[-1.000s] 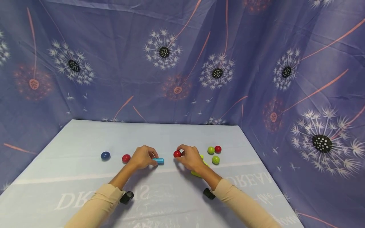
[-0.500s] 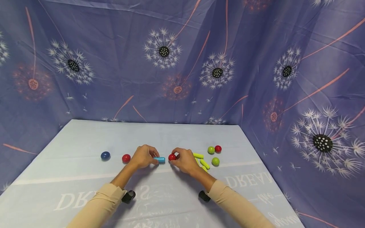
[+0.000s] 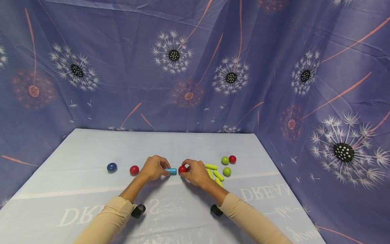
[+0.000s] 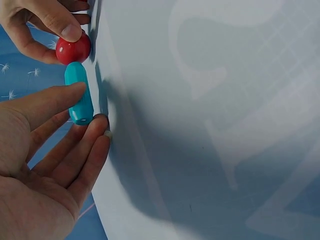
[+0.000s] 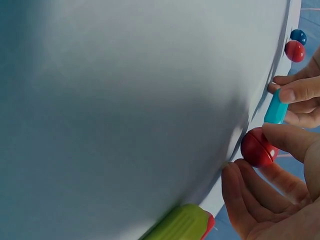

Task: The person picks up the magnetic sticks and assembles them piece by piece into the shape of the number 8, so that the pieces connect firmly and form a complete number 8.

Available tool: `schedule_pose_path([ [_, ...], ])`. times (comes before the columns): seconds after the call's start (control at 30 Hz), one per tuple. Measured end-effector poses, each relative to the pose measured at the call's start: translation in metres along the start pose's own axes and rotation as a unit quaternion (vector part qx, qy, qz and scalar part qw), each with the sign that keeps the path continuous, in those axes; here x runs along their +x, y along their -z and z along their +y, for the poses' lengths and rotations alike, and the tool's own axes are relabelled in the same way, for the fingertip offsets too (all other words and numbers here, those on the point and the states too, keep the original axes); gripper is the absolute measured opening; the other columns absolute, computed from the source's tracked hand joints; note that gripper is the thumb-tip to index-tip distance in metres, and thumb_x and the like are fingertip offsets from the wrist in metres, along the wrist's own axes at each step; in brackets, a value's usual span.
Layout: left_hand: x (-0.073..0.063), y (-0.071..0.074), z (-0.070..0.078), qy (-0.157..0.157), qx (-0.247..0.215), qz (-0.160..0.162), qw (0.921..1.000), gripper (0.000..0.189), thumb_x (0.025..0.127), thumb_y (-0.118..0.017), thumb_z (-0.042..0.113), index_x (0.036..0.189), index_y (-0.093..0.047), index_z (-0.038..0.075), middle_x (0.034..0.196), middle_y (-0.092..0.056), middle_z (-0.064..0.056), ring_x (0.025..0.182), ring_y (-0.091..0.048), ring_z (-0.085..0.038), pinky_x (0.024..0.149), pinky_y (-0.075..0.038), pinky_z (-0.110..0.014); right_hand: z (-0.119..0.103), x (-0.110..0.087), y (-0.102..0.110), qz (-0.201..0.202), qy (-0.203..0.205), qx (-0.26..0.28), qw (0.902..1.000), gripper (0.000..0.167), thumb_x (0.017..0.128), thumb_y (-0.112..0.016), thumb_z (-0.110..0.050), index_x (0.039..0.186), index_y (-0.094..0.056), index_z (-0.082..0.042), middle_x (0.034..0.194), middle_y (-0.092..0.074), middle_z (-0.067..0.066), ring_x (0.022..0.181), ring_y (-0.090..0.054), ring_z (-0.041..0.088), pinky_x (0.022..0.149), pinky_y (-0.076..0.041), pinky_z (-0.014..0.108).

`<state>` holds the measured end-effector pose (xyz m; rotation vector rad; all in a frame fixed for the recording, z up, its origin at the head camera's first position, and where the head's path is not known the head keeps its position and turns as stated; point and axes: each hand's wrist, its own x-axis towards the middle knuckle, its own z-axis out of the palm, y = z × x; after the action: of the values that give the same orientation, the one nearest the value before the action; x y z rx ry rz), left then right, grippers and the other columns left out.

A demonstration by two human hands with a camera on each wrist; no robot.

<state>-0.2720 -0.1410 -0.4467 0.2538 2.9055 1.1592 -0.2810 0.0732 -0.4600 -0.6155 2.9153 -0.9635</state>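
Note:
My left hand (image 3: 153, 168) pinches a short turquoise faceted stick (image 4: 80, 107) between thumb and fingers, one end pointing right. My right hand (image 3: 196, 173) grips a glossy red ball (image 5: 256, 148) with thumb and fingertips. In the left wrist view the ball sits right at the stick's free end, the two in line. A groove runs around the ball in the right wrist view. Both hands are low over the middle of the table, facing each other. Part of the stick is hidden behind the left thumb and fingers in the head view.
Several yellow-green sticks (image 3: 218, 175) lie just right of my right hand. Beyond them are two green balls (image 3: 226, 171) and a red ball (image 3: 232, 159). Left of my left hand lie another red ball (image 3: 134, 170) and a dark blue ball (image 3: 111, 167). Curtains surround the cloth-covered table (image 3: 170, 144).
My right hand has brought the red ball leftward to the turquoise stick's end, uncovering the yellow-green sticks. The nearer green ball has shifted slightly left. My left hand has barely moved.

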Motion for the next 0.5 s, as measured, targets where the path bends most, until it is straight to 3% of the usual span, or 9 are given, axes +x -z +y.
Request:
schedule_pose_path([
  [0.5,0.0022,-0.0051,0.0004,0.0,-0.006,0.004,1.0,0.016,0.07,-0.089,0.005,0.082,-0.078,0.011,0.072,-0.069,0.001,0.07,-0.058,-0.014,0.063,-0.045,-0.029,0.0001,-0.0002,-0.0042,0.002,-0.001,0.002,1.0,0.03,0.086,-0.08,-0.023,0.114,-0.072,-0.015,0.092,-0.076,0.003,0.08,-0.069,0.013,0.071,-0.055,0.03],
])
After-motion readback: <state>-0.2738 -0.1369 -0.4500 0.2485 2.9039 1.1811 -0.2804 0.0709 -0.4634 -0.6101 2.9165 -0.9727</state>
